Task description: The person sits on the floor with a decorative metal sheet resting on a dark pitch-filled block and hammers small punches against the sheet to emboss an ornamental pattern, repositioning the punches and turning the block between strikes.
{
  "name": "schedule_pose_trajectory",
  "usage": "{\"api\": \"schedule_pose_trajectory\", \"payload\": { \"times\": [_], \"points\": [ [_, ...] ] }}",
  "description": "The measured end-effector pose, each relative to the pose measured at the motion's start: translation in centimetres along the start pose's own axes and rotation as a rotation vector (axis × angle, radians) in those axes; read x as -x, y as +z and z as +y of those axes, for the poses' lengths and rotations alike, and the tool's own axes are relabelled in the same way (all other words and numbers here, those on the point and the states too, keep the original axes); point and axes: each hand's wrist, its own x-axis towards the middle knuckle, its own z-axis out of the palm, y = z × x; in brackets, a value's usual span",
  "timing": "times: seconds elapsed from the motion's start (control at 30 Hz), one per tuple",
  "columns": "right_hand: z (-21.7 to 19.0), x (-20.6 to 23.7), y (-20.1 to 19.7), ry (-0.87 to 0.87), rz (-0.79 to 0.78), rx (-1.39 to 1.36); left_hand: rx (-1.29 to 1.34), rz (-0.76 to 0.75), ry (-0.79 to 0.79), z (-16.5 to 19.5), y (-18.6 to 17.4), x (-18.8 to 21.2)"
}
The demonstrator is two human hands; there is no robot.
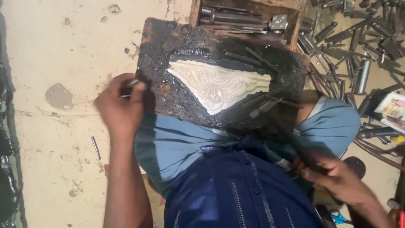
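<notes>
Left hand point(120, 107) pinches thin punch point(128, 88) beside pitch board point(168, 46).

Soft, even light falls from above, bright on the pale floor point(59, 55) at left — no hard shadows there. The black pitch board point(177, 50) gleams with small wet highlights. Both hands are smeared by motion blur, the right hand point(337, 175) most — far right corners sit dim and soft
</notes>
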Motion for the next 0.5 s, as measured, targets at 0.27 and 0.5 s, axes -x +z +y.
{"api": "schedule_pose_trajectory", "payload": {
  "times": [0.27, 0.5],
  "points": [
    [-4.1, -1.4, 1.0, -0.047, 0.283, 0.633, -0.355, -0.061, 0.175, 3.6, 2.2, -1.8],
    [-13.8, -9.1, 0.6, -0.518, 0.374, 0.365, -0.346, 0.198, 0.315, 2.5, 1.4, -0.3]
  ]
}}
